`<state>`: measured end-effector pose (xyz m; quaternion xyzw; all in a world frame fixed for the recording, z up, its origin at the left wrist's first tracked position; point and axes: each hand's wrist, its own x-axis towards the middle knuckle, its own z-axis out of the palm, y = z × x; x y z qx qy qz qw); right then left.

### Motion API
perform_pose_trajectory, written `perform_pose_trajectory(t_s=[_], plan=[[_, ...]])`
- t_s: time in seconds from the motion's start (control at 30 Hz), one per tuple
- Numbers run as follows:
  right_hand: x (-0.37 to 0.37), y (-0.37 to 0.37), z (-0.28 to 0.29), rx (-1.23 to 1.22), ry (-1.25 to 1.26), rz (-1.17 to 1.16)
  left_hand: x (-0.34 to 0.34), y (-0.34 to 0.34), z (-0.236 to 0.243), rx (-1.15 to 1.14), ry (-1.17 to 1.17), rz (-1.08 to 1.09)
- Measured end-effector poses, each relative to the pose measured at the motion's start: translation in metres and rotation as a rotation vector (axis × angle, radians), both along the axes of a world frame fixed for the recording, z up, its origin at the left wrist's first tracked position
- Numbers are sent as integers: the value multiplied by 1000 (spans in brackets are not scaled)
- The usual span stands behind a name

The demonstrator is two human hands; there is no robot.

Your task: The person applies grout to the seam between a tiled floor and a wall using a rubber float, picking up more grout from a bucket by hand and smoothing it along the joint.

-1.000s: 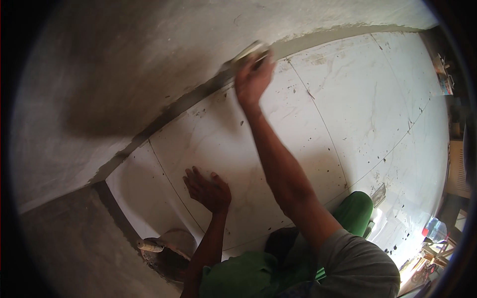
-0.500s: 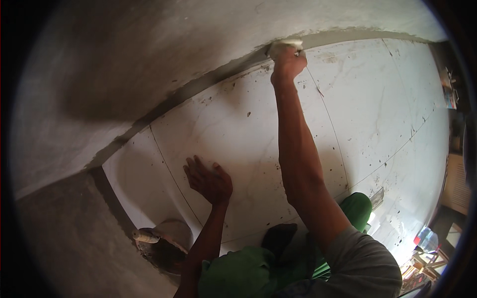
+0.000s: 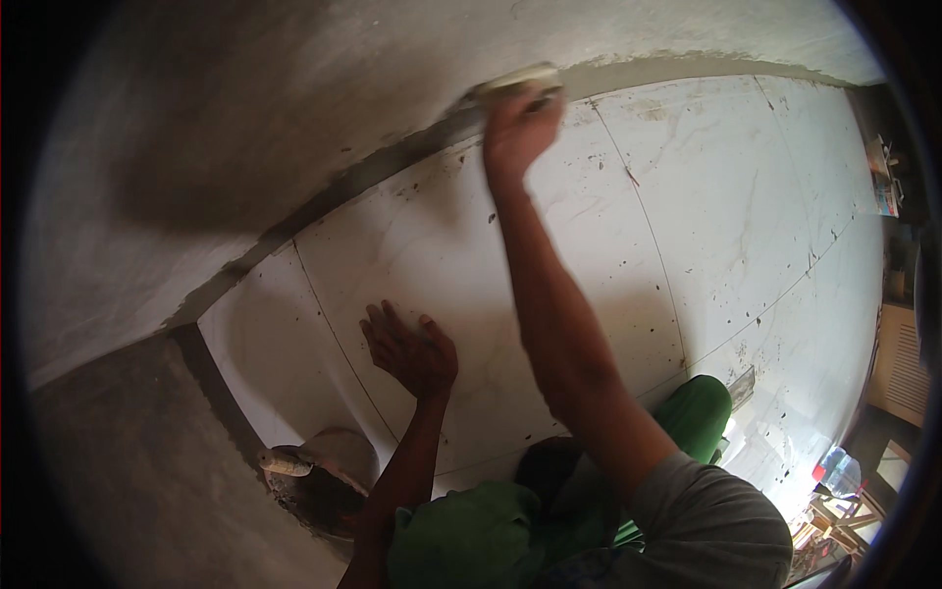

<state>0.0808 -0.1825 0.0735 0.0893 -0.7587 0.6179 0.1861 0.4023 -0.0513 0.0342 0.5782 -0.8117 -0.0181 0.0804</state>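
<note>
At the foot of the grey wall, my right hand [image 3: 522,137] is closed round a pale, flat-edged hand tool [image 3: 520,77]. Motion blur and my fingers hide its exact kind. The tool lies against a strip of damp grey mortar [image 3: 432,142] that runs where the wall meets the white floor tiles [image 3: 461,245]. Lower and to the left, my left hand [image 3: 412,353] rests flat on a tile with its fingers spread, holding nothing.
A bucket [image 3: 343,461] with dark contents stands near the left corner, a tool handle [image 3: 285,461] across its rim. Crumbs of mortar dot the tiles. Toward the right lie a flat grey piece [image 3: 743,387], a clear plastic bottle [image 3: 841,471] and wooden items [image 3: 842,525].
My right hand has slid left along the wall's foot with the tool, and its forearm has swung left too. The left hand has stayed in place on the tile.
</note>
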Motion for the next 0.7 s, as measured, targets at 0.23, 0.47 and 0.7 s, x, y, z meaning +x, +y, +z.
perform_pose_trajectory(t_s=[0.23,0.47,0.7], plan=[[-3,-14,-96,-103,-213,-23,-18,7,-6,-27,4,-38],[169,-49,13,-171,-377,334,23,-4,-21,-83,4,-107],[-40,17,14,-188,-22,134,-2,0,-1,-17,2,-20]])
